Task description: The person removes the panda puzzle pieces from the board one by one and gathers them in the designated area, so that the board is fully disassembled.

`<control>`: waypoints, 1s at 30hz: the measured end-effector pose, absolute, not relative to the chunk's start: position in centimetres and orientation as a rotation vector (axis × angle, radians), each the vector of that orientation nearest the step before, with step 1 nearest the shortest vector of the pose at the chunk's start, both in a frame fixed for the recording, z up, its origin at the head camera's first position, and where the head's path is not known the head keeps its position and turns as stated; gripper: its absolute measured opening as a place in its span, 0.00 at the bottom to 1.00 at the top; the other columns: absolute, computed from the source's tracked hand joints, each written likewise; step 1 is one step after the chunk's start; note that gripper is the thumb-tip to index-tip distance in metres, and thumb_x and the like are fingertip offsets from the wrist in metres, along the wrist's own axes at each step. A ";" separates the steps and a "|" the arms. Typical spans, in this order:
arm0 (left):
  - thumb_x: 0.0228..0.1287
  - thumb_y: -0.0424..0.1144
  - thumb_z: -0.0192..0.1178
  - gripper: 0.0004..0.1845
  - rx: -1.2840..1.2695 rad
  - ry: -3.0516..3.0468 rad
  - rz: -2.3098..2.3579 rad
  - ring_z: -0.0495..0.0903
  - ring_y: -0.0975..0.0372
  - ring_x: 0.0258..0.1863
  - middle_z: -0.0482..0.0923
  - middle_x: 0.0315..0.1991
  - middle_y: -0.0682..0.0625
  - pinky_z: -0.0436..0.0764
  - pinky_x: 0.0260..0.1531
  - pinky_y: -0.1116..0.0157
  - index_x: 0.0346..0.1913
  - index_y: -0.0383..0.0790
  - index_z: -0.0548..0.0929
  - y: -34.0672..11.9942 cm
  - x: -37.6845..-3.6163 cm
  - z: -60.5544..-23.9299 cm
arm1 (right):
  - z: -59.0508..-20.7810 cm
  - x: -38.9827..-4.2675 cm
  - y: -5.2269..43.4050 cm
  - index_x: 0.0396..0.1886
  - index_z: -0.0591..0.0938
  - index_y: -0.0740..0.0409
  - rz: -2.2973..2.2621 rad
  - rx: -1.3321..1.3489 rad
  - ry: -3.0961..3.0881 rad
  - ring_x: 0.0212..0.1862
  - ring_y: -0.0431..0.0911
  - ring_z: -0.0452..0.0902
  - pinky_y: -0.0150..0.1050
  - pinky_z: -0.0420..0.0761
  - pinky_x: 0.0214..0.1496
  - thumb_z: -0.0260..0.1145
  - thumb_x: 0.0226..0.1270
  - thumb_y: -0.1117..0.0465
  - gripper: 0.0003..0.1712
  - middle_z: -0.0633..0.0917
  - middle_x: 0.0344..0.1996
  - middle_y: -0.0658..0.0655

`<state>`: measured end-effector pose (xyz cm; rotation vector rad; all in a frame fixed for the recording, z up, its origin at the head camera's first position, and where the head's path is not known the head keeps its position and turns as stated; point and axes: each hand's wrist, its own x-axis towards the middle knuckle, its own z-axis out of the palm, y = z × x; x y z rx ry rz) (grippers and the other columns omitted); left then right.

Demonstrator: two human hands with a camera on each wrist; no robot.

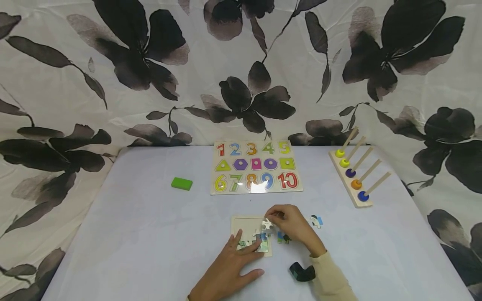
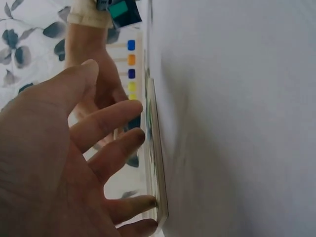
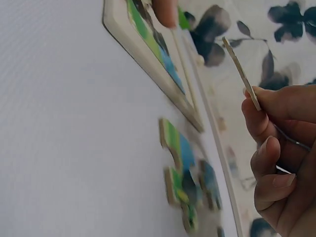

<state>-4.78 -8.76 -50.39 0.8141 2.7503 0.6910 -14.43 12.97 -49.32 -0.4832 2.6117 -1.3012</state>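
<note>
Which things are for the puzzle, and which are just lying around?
For the puzzle: the wooden tray, the piece pinched in the right hand, the loose pieces beside the tray.
Just lying around: the green block, the number board, the peg stand.

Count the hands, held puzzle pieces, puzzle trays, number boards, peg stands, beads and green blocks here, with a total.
Hands, left hand and right hand: 2
Held puzzle piece: 1
Puzzle tray: 1
Number board: 1
Peg stand: 1
Beads: 5
Green block: 1
Total: 12
</note>
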 end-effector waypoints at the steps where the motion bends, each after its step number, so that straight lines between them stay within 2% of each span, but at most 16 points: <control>1: 0.65 0.65 0.50 0.24 0.803 2.744 0.698 0.54 0.37 0.70 0.69 0.65 0.59 0.57 0.65 0.38 0.58 0.61 0.80 -8.8 -4.8 -50.3 | -49.2 -14.3 13.4 0.33 0.86 0.52 -1.305 -0.462 2.622 0.27 0.40 0.72 0.32 0.74 0.28 0.65 0.65 0.65 0.05 0.82 0.26 0.45; 5: 0.66 0.64 0.50 0.23 0.785 2.760 0.719 0.55 0.40 0.71 0.69 0.66 0.61 0.57 0.65 0.37 0.57 0.60 0.80 -9.1 -4.8 -50.3 | -49.0 -14.0 15.4 0.33 0.86 0.53 -1.298 -0.383 2.679 0.27 0.40 0.71 0.31 0.72 0.27 0.66 0.64 0.64 0.04 0.82 0.25 0.45; 13: 0.65 0.65 0.50 0.24 0.765 2.787 0.764 0.57 0.44 0.71 0.71 0.64 0.61 0.57 0.68 0.43 0.56 0.60 0.81 -9.8 -4.5 -50.4 | -49.1 -12.7 19.5 0.34 0.86 0.54 -1.205 -0.247 2.736 0.26 0.40 0.68 0.31 0.69 0.25 0.66 0.64 0.64 0.04 0.80 0.23 0.46; 23: 0.66 0.67 0.46 0.27 0.764 2.815 0.768 0.61 0.47 0.70 0.73 0.63 0.62 0.60 0.67 0.46 0.56 0.57 0.82 -10.2 -4.2 -50.6 | -49.9 -11.9 21.2 0.34 0.86 0.53 -1.212 -0.276 2.679 0.33 0.38 0.74 0.32 0.76 0.33 0.66 0.64 0.64 0.04 0.86 0.36 0.49; 30: 0.66 0.66 0.47 0.26 0.747 2.814 0.766 0.60 0.47 0.70 0.74 0.62 0.62 0.58 0.68 0.46 0.55 0.57 0.82 -10.2 -4.3 -50.6 | -50.6 -12.0 21.2 0.33 0.86 0.51 -1.167 -0.313 2.723 0.36 0.38 0.77 0.32 0.79 0.38 0.66 0.63 0.66 0.06 0.86 0.36 0.48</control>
